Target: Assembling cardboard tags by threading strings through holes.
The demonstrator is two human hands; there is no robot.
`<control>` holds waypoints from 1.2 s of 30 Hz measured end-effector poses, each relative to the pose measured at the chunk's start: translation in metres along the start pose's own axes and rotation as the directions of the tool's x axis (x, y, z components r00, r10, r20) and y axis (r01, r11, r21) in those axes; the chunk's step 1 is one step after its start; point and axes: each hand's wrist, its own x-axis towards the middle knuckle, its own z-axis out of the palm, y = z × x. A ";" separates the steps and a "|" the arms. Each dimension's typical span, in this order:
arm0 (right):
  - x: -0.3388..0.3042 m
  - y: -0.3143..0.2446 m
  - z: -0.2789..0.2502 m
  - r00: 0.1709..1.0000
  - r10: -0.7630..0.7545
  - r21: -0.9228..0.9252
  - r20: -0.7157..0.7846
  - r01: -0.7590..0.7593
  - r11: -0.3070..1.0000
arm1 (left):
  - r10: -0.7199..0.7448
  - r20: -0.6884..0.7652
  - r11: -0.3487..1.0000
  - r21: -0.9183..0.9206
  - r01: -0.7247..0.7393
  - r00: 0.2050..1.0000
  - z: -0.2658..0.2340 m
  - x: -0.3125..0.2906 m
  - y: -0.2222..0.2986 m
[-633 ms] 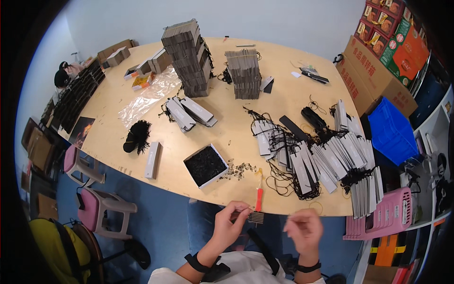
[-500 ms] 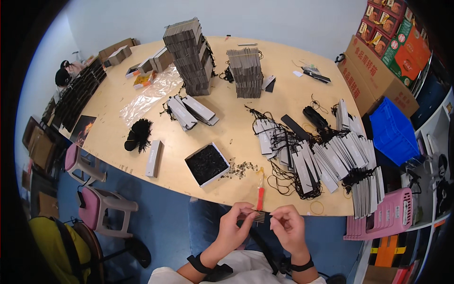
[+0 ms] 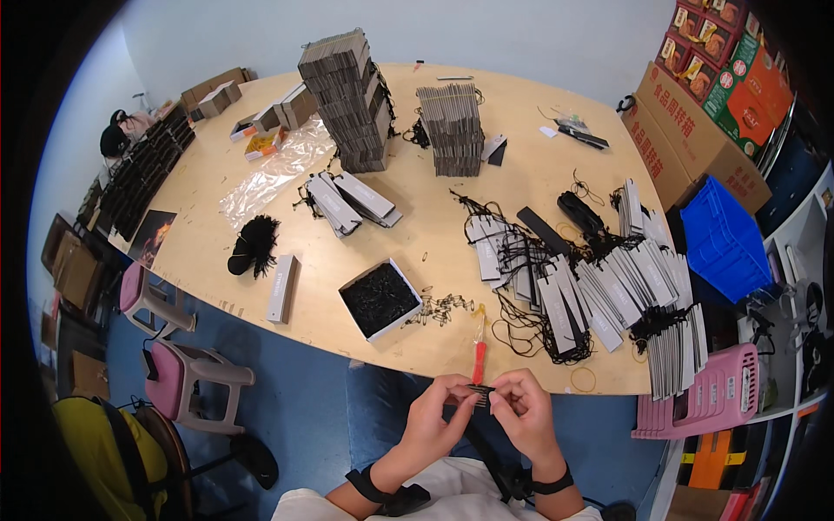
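Close to my body, at the table's front edge, my left hand [image 3: 434, 415] pinches a small row of thin, dark pin-like pieces [image 3: 480, 396]. They lie side by side; their exact kind is too small to make out. The fingers of my right hand [image 3: 526, 415] are closed at the right end of that row. Just beyond my fingertips a red-handled tool [image 3: 479, 356] with a yellowish tip lies on the table. A white box [image 3: 380, 300] full of black small parts stands ahead to the left, with loose small pins [image 3: 443, 307] scattered beside it.
Grey-white tags with black cords [image 3: 612, 291] cover the table's right side. Tall tag stacks [image 3: 352, 104] stand at the back. A black cord bundle [image 3: 254, 245] and a tag stack [image 3: 282, 289] lie left. A blue crate [image 3: 724, 239] and pink basket [image 3: 699, 408] flank the right.
My right hand has moved slightly left, so its fingertips now meet the right end of the row in my left hand. The things on the table look the same.
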 end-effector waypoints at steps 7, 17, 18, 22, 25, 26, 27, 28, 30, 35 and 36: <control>0.001 -0.001 -0.002 0.992 0.114 0.171 0.055 -0.121 0.978 | 0.053 0.041 0.996 0.068 -0.056 0.998 -0.003 -0.002 0.005; 0.000 0.017 -0.012 0.950 0.227 0.556 0.214 -0.309 0.772 | -0.044 0.090 0.974 -0.220 0.063 0.995 0.002 -0.006 -0.012; 0.000 0.018 -0.011 0.936 0.236 0.617 0.260 -0.349 0.705 | -0.044 0.091 0.974 -0.219 0.063 0.995 0.003 -0.006 -0.011; -0.001 0.027 -0.008 0.916 0.223 0.684 0.333 -0.397 0.611 | 0.002 0.054 0.956 -0.292 0.014 0.999 0.004 -0.005 -0.013; -0.002 0.028 -0.006 0.896 0.211 0.723 0.391 -0.441 0.532 | 0.050 0.006 0.960 -0.276 -0.047 0.999 0.004 -0.005 -0.012; -0.003 0.025 -0.006 0.901 0.214 0.726 0.377 -0.431 0.536 | 0.049 -0.009 0.964 -0.260 -0.049 0.999 0.004 -0.005 -0.010; -0.004 0.023 -0.006 0.906 0.217 0.728 0.364 -0.422 0.540 | 0.048 -0.008 0.964 -0.260 -0.048 0.999 0.004 -0.005 -0.009; -0.005 0.024 -0.007 0.906 0.218 0.728 0.362 -0.421 0.540 | 0.044 -0.070 0.972 -0.229 -0.059 0.997 0.003 -0.004 -0.009; -0.012 0.027 -0.018 0.964 0.151 0.727 0.217 -0.263 0.634 | 0.041 -0.131 0.978 -0.198 -0.067 0.991 0.000 -0.002 -0.009; -0.020 0.036 -0.072 0.948 -0.295 0.916 0.119 0.010 0.402 | 0.063 -0.257 0.997 -0.017 -0.070 0.964 -0.020 0.007 -0.019; -0.021 0.032 -0.081 0.946 -0.323 0.907 0.035 0.106 0.408 | 0.059 -0.273 0.998 -0.008 -0.064 0.960 -0.024 0.007 -0.023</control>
